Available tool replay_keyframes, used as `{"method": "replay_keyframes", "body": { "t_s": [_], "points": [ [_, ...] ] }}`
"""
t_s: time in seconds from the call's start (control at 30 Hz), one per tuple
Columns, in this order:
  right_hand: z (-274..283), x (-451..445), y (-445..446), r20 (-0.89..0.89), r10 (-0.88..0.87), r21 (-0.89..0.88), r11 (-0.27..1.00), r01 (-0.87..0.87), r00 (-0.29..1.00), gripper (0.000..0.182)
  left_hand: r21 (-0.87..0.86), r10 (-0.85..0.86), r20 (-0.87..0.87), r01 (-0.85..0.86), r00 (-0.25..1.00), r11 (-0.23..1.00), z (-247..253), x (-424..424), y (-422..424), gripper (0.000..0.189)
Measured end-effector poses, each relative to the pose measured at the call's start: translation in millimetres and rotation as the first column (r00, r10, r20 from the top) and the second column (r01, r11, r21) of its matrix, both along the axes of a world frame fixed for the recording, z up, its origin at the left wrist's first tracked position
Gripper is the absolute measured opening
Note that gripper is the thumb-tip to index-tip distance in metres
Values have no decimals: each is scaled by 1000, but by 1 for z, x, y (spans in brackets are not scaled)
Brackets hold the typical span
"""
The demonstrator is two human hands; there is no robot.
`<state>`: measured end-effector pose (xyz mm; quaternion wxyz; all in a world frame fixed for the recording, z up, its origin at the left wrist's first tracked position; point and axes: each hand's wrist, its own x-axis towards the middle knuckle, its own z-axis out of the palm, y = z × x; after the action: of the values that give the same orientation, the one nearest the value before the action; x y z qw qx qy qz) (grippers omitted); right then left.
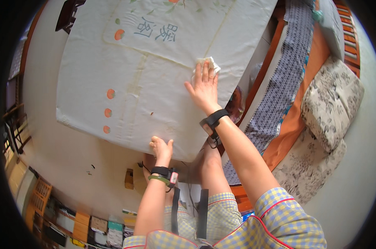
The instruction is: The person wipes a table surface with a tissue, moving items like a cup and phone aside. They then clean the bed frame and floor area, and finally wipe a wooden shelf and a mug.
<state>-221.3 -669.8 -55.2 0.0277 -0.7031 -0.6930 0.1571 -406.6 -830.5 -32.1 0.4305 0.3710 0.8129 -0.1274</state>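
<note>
A white tablecloth printed with orange fruit, green leaves and large characters covers the table before me. My right hand lies palm down on it with the fingers stretched forward, pressing a crumpled white tissue or cloth against the surface. Near the front edge, my left hand rests with curled fingers and the thumb sticking out; I see nothing in it. Between the hands and to the left is a small reddish-brown speck. Yellowish crease lines and wrinkles run across the cloth.
Along the right side stands a wooden bench with a patterned blue-grey cover and floral cushions. A dark wooden chair is at the far left corner. Boxes stand at the lower left. Cables hang below the table edge.
</note>
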Motion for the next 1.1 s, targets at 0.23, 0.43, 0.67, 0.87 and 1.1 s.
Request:
{"method": "replay_keyframes", "body": {
  "t_s": [0.23,0.43,0.67,0.87,1.1],
  "points": [
    [8,-63,-75,7,-86,-41,995,86,996,80,103,-58,590,-4,806,995,3,-79,2,38],
    [16,-107,-122,76,-156,16,988,155,985,65,421,-404,470,202,785,884,60,-139,43,31],
    [35,-141,-132,102,-96,77,993,88,990,42,631,-647,584,227,489,742,123,-121,26,39],
    [60,-156,-144,81,126,-8,992,-126,989,20,761,-755,510,194,411,619,153,-98,6,44],
    [85,-170,-161,7,188,-256,950,-180,982,11,904,-898,318,187,306,384,171,-100,3,47]
  ]
}}
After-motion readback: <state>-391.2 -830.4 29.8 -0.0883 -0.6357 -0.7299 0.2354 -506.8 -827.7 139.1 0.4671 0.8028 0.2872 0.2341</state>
